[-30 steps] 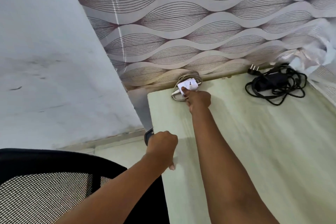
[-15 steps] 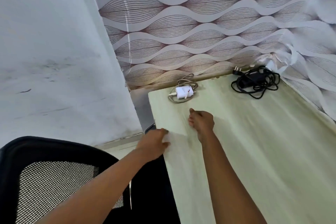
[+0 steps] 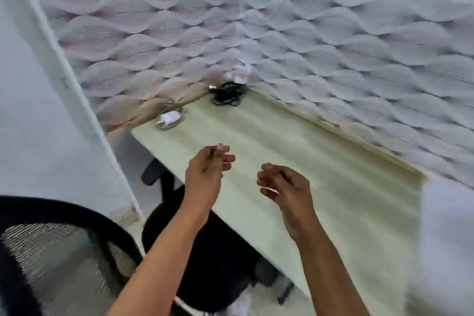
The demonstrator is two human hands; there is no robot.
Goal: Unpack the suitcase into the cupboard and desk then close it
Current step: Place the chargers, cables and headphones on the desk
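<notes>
Both hands are held above the bench (image 3: 295, 161), the left hand (image 3: 205, 174) and the right hand (image 3: 284, 187) with loosely curled fingers and nothing grasped. The white charger (image 3: 170, 117) and the black adapter (image 3: 227, 93) are laid at the far edge of the bench, probably to leave the near surface free. The suitcase is not seen. A black chair (image 3: 77, 238) is placed at the left edge of the bench.

A pale green wood-grain desk (image 3: 320, 174) carries a white charger with coiled cable (image 3: 169, 118) and, farther back, a tangled black power adapter (image 3: 227, 93).
</notes>
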